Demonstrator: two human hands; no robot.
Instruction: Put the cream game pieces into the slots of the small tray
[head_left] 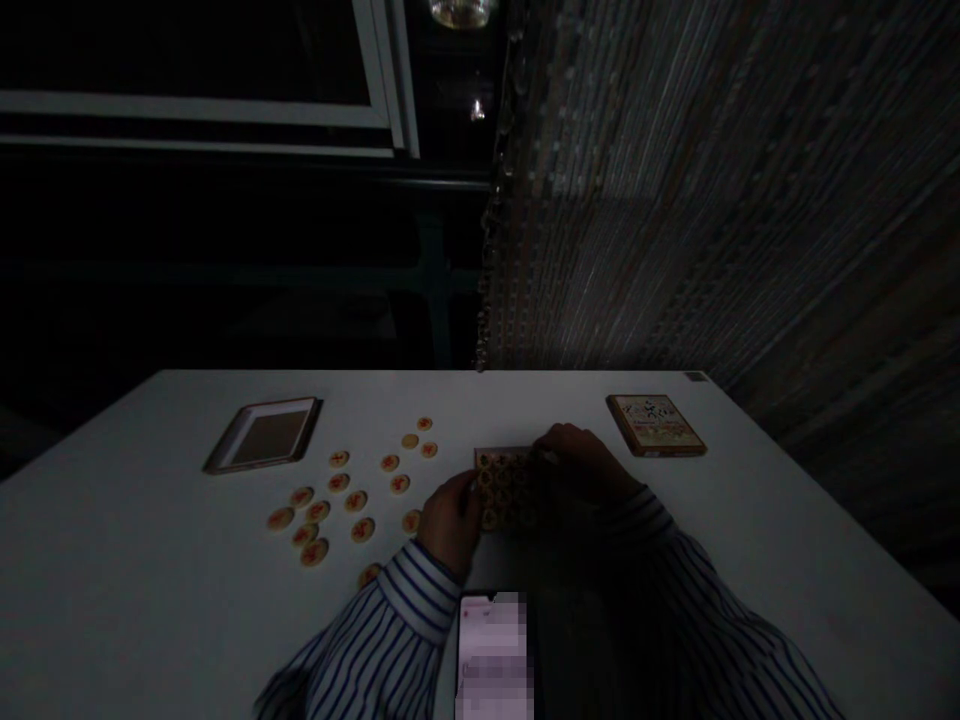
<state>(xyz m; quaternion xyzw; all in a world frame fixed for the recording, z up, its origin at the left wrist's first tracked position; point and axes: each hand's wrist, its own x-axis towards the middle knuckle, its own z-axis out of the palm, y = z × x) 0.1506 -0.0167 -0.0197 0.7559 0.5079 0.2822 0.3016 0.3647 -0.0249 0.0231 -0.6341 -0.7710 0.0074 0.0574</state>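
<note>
So it's pretty dark in here, but going left to right across the white rectangular table (pixel 135 570): near the far left corner there's a shallow rectangular box part (pixel 274 438) with a brownish inside and pale walls, lying open side up. Next, a loose scatter of round, pale wooden-looking discs (pixel 355 501) with red markings, spread over the left-middle, none stacked as far as I can see. Then the left hand (pixel 450 525), fingers curled against the left side of a small rectangular tray (pixel 504 451) full of rows of discs; can't tell how firm the grip is. Toward the near edge, there's a phone (pixel 491 650) with its screen lit. The right hand (pixel 577 460) is bent over the tray's far right corner, too shadowy to tell whether it's pinching anything. Lastly, near the table's far right corner, a flat printed box (pixel 660 422) with brown sides.
</note>
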